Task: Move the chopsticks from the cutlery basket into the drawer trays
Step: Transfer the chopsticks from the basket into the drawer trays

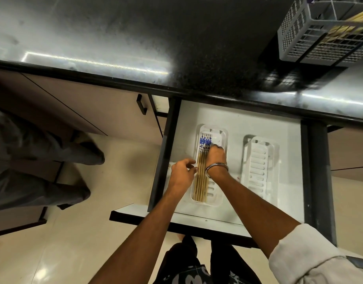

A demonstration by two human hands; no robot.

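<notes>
Both hands settle chopsticks into the left drawer tray.

The chopsticks (202, 171), about six, lie side by side along the left tray (218, 193), long axis running from drawer front to back, blue ends farthest in. The right hand (216, 155) has its grip curled down on their patterned ends; the left hand (183, 171) pinches the tray's left rim. A second tray (258, 169) sits empty rightward; more chopsticks wait in the cutlery basket (303, 37) at the counter's (115, 37) far right corner.
</notes>
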